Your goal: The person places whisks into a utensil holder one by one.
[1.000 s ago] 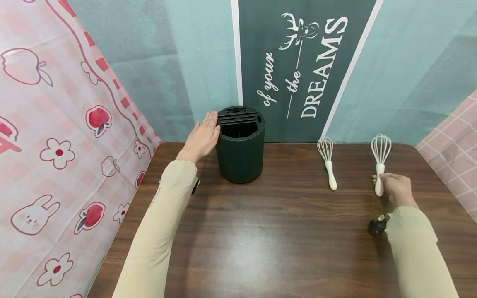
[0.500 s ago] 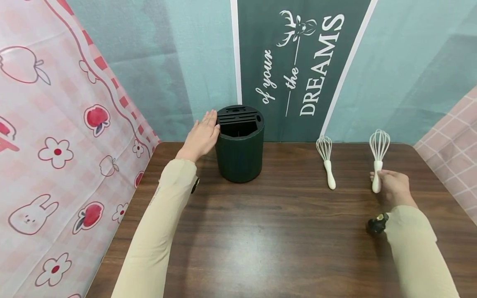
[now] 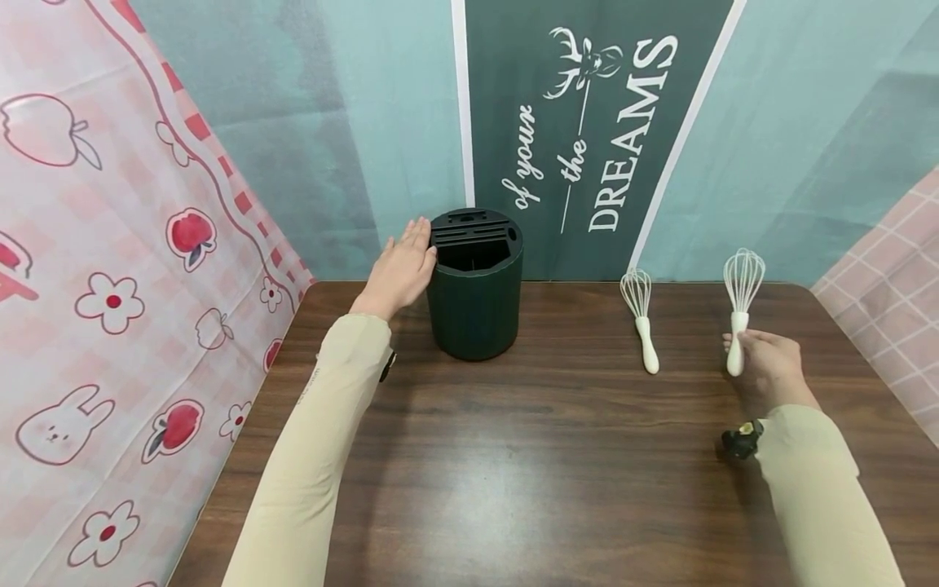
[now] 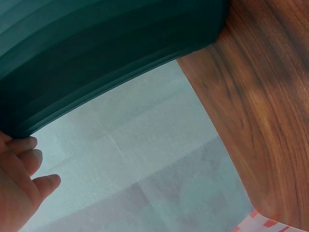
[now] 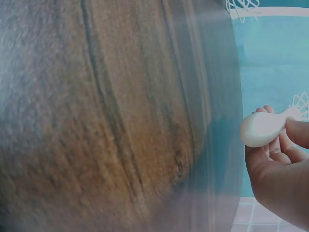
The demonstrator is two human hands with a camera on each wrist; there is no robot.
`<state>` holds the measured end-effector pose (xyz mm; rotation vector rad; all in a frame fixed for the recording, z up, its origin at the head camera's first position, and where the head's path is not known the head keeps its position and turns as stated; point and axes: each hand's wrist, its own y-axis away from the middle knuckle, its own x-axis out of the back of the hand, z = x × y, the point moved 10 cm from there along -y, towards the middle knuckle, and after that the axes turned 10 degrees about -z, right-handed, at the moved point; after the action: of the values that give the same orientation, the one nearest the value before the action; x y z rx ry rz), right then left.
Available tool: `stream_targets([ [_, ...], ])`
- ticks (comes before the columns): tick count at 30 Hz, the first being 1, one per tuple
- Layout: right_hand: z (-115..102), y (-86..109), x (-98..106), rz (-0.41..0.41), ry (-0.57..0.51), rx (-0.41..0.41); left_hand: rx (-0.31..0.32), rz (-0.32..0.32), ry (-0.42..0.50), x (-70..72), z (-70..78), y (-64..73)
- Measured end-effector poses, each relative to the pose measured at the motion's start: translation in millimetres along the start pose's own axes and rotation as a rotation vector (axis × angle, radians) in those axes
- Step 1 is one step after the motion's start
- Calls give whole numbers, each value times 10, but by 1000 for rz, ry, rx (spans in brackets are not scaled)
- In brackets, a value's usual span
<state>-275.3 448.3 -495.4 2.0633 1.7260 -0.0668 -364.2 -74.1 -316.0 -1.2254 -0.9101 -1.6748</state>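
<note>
A dark green, round utensil holder with a slotted black top stands at the back of the wooden table. Against its upper left side rests my left hand, fingers straight; the left wrist view shows fingertips at the holder's wall. On the right, my right hand grips a white whisk by its handle, wire end up. In the right wrist view the handle's rounded end sits between thumb and fingers. A second white whisk lies on the table left of that hand.
The brown wooden table ends at a blue-green cloth backdrop with white lettering. A pink patterned cloth hangs along the left side, and pink tile-patterned cloth borders the right.
My right hand has shifted slightly left, and the whisk in it has risen a little. The left hand stays at the holder; the other whisk lies where it was.
</note>
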Motion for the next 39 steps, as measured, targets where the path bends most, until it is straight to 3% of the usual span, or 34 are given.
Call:
stream_targets([
  [9, -104, -7, -83, -18, 164, 52, -16, 16, 6, 25, 37, -17],
  [17, -83, 4, -182, -48, 88, 48, -15, 7, 5, 29, 72, -34],
  [22, -65, 6, -200, -15, 101, 22, -11, 11, 5, 34, 83, -49],
  [27, -139, 8, -215, 5, 163, 79, -20, 12, 4, 30, 96, -77],
  [32, -219, 16, -268, -29, 176, 143, -24, 15, 7, 39, 106, -88],
  [39, -287, 39, -335, -47, 188, 160, -20, -3, 7, 40, 104, -110],
])
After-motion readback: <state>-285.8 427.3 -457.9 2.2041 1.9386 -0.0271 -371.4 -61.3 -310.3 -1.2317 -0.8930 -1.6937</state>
